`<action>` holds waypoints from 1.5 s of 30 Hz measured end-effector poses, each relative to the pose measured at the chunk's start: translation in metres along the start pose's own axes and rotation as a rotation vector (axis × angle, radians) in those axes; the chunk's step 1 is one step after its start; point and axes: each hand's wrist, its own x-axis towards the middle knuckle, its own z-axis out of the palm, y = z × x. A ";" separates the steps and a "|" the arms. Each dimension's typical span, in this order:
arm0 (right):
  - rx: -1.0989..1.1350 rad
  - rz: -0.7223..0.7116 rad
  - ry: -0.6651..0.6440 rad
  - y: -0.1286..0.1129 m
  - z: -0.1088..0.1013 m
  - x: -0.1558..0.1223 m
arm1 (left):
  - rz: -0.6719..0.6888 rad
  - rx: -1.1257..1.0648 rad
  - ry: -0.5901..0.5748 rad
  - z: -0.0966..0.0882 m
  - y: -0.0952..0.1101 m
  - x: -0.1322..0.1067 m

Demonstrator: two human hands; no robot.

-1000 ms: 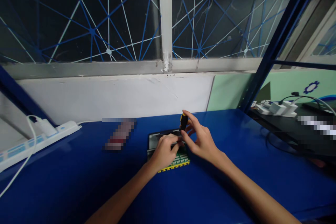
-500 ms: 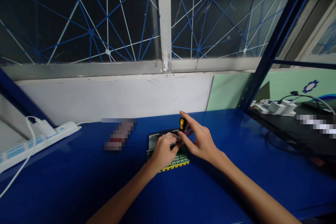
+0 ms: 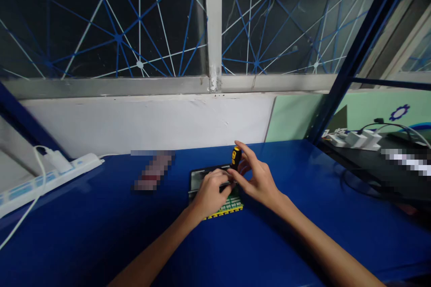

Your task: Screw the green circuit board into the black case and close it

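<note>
The right hand pinches a yellow-and-black screwdriver upright at the far edge of the green circuit board, which the left hand clasps from above. The board lies on the blue table, with a white power strip well to its left.

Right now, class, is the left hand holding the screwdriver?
No, the right hand grips the black-and-yellow screwdriver, while the left hand rests on the green circuit board.

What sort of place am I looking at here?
Most likely an electronics repair or assembly bench. A green circuit board lies on the blue workbench under the left hand, the right hand holds a small screwdriver over it, and a white power strip lies by the wall.
</note>
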 end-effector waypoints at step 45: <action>-0.014 -0.016 -0.054 -0.003 -0.005 0.002 | -0.011 0.057 -0.066 -0.002 0.000 0.003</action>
